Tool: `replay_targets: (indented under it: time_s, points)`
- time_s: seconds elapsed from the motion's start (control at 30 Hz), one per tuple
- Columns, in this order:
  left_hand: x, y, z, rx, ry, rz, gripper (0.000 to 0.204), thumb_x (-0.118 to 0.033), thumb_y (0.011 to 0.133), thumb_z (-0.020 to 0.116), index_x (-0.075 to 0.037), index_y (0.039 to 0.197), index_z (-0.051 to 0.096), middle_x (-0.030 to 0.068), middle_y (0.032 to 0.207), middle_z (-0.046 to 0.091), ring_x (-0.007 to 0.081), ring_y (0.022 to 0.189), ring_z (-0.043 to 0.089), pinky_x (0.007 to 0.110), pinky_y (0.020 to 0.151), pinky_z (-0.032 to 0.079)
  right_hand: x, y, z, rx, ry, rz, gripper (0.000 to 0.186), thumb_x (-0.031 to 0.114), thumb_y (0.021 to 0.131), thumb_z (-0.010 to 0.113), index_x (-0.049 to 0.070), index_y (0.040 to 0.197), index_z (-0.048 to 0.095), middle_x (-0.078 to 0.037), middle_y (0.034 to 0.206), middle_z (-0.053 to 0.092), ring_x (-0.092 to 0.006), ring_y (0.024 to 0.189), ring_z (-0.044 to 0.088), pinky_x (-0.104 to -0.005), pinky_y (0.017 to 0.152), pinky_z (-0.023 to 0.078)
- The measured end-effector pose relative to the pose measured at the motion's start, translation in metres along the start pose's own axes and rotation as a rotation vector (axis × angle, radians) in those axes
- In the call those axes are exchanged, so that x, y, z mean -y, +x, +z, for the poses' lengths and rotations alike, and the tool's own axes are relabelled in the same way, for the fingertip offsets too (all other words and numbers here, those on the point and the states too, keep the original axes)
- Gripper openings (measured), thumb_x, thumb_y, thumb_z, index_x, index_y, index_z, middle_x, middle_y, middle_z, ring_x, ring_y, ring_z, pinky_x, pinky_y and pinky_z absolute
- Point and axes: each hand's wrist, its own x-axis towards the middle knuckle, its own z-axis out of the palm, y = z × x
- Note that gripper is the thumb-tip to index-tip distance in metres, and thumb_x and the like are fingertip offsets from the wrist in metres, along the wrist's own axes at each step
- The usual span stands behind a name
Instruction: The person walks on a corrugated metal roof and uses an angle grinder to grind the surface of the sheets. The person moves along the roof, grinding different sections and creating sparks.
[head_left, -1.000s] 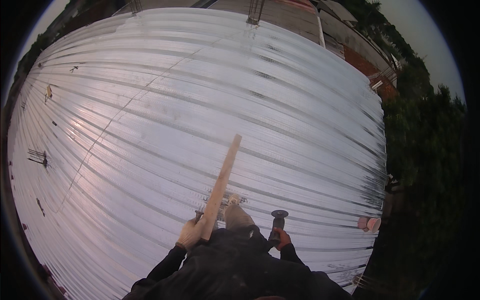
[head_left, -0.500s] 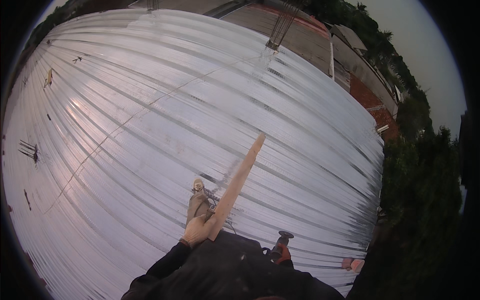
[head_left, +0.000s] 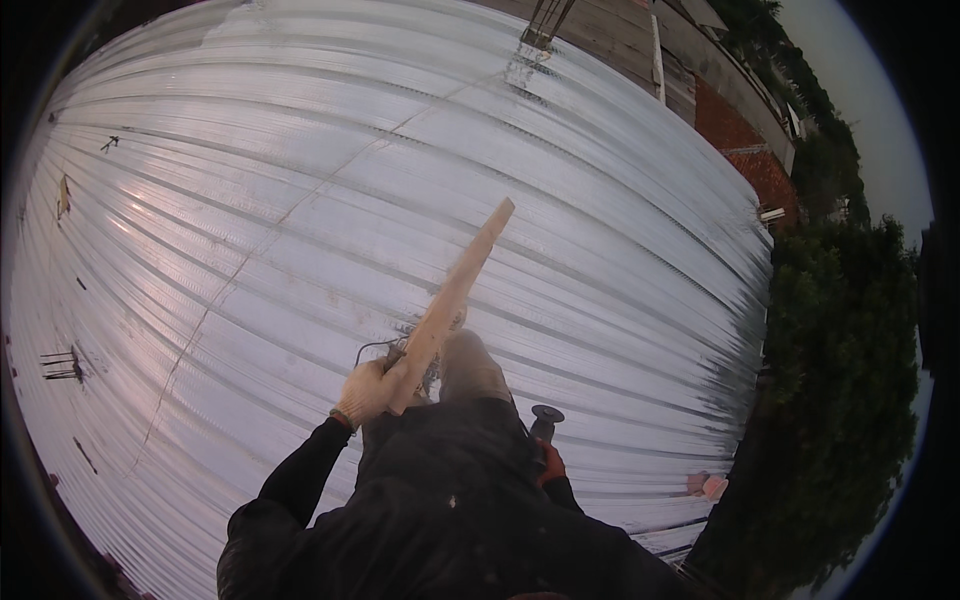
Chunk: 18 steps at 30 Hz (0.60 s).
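My left hand (head_left: 365,392), in a cream knit glove, is closed round the lower end of a long wooden board (head_left: 455,290), which points away from me over the ribbed silver roofing (head_left: 250,160). A dark tool (head_left: 393,356) with a thin cable is also at that hand, partly hidden by the board. My right hand (head_left: 550,462), gloved in red and partly behind my dark clothing, grips an angle grinder (head_left: 543,425) with its disc uppermost, beside my right leg. My legs (head_left: 470,370) show below the board.
Rebar (head_left: 540,25) rises at the roof's far edge, with more stubs (head_left: 62,365) on the left. A yellowish object (head_left: 64,198) and dark bits lie farther left. Pink objects (head_left: 705,485) sit at the right edge, beyond which trees (head_left: 830,350) and a red brick wall (head_left: 725,130) show.
My legs have changed position as in walking. The board and both hands now appear higher in the picture than half a second ago, still held. The roof's features have shifted with my view.
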Motion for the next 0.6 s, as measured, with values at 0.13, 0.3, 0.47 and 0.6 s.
replay_targets:
  time_s: [0.13, 0.3, 0.47, 0.6]
  points:
    - [-0.008, 0.077, -0.018, -0.057, -0.042, 0.005, 0.068, -0.054, 0.105, 0.057, 0.008, 0.122, 0.076, 0.0313, 0.099, 0.079, 0.0458, 0.099, 0.078, 0.052, 0.088, 0.059, 0.042, 0.065, 0.061, 0.086, -0.016, 0.126, 0.028, 0.03, 0.096, 0.081, 0.01, 0.112, 0.07, -0.008, 0.096, 0.074, -0.0288, 0.084, 0.075, -0.0486, 0.08, 0.065]
    - [-0.08, 0.208, -0.059, -0.08, 0.081, 0.098, 0.07, -0.057, 0.105, 0.057, 0.008, 0.125, 0.076, 0.0335, 0.107, 0.078, 0.0479, 0.108, 0.077, 0.053, 0.095, 0.057, 0.141, 0.19, 0.142, 0.05, 0.025, 0.134, 0.031, 0.027, 0.094, 0.08, 0.01, 0.116, 0.068, -0.009, 0.099, 0.072, -0.03, 0.085, 0.074, -0.0484, 0.077, 0.065]
    - [-0.158, 0.296, -0.118, 0.058, 0.125, 0.005, 0.071, -0.057, 0.105, 0.056, 0.009, 0.123, 0.076, 0.0348, 0.106, 0.077, 0.0485, 0.108, 0.076, 0.053, 0.095, 0.057, 0.266, 0.247, 0.222, 0.028, 0.257, 0.272, 0.03, 0.026, 0.094, 0.08, 0.007, 0.114, 0.067, -0.012, 0.098, 0.072, -0.0304, 0.086, 0.075, -0.0501, 0.075, 0.065]
    - [-0.215, 0.347, -0.151, 0.072, 0.046, 0.089, 0.071, -0.055, 0.105, 0.056, 0.012, 0.118, 0.075, 0.0358, 0.106, 0.077, 0.0475, 0.107, 0.077, 0.053, 0.095, 0.057, 0.375, 0.286, 0.288, 0.171, 0.269, 0.123, 0.03, 0.025, 0.096, 0.081, 0.006, 0.113, 0.065, -0.011, 0.09, 0.071, -0.0308, 0.078, 0.075, -0.0486, 0.071, 0.065]
